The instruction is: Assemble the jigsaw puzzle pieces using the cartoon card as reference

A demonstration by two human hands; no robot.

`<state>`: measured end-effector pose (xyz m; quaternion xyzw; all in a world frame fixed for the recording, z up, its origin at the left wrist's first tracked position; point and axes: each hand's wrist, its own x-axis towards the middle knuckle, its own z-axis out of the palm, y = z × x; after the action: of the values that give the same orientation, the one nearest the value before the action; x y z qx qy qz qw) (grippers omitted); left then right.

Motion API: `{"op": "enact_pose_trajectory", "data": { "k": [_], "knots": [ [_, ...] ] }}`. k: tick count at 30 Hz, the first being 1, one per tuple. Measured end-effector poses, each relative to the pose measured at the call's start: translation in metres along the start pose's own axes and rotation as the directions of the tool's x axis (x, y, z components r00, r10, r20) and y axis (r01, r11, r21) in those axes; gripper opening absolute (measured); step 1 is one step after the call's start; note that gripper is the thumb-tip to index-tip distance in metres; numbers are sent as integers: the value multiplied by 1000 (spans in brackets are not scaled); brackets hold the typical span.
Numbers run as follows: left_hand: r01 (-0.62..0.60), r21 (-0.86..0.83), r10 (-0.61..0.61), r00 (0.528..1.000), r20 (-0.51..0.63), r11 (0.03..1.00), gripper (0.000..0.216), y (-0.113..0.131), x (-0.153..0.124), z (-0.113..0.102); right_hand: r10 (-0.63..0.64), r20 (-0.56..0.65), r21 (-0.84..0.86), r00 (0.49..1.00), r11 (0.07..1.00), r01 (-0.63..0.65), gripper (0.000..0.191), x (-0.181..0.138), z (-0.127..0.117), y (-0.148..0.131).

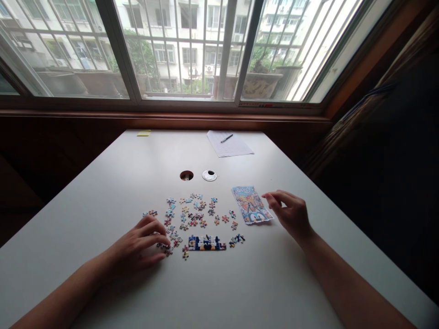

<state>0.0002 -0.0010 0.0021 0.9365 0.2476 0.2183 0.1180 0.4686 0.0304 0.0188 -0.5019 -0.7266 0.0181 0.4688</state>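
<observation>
My left hand (148,238) is bent over the jigsaw pieces (168,220) at the left side of the spread, its fingers apart. Its fingertips reach the lower-left pieces; I cannot tell whether they touch any. A joined strip of dark blue and white puzzle (207,243) lies to the right of that hand. My right hand (290,211) is closed, thumb and fingers drawn together beside the right edge of a printed "Bluey" picture sheet (253,206). Anything between those fingertips is too small or hidden to make out.
The white table (144,292) has a round hole (186,175) with its grommet cap (209,175) lying beside it. Farther back are papers (233,147) with a pen (227,138) and a yellow slip (144,133). A barred window (185,55) rises behind; a curtain (356,109) hangs right.
</observation>
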Motion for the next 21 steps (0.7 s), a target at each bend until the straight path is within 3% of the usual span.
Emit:
{"op": "enact_pose_trajectory", "data": {
  "k": [4,9,15,21],
  "knots": [
    [39,-31,-40,999,-29,999,26,2,0,-5,37,-8,0,999,999,-37,19,0,0,2],
    [94,-17,-95,985,-144,995,23,-5,0,-10,102,-18,-4,995,995,-102,21,0,-1,8],
    [196,58,-167,929,-330,979,19,-16,-3,-11,172,-25,1,985,985,-172,25,-1,1,16],
    [314,79,-260,882,-392,946,16,-21,-5,-12,255,-8,45,967,966,-255,28,-2,9,27]
  ]
}}
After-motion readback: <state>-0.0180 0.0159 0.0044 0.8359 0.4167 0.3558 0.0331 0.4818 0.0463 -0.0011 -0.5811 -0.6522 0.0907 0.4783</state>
